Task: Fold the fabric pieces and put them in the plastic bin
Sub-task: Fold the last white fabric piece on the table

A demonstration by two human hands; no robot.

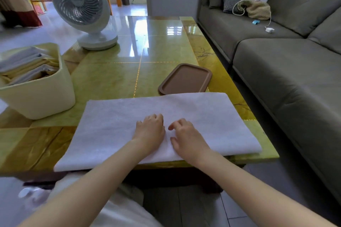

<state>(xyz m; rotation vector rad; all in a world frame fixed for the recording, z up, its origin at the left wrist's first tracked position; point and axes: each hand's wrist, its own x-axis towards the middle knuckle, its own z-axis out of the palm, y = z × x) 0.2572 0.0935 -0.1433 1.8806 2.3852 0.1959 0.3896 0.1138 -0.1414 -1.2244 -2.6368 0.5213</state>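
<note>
A white towel (114, 127) lies folded once into a long rectangle across the near edge of the green table (114, 73). My left hand (150, 128) and my right hand (186, 137) rest side by side on its middle, fingers loosely bent, touching the cloth without gripping it. A cream plastic bin (42, 96) stands at the table's left and holds several folded white and yellow cloths (27, 65).
A brown tray (185, 79) lies just behind the towel on the right. A white fan (83, 9) stands at the table's far left. A grey sofa (286, 72) with bags runs along the right side, close to the table.
</note>
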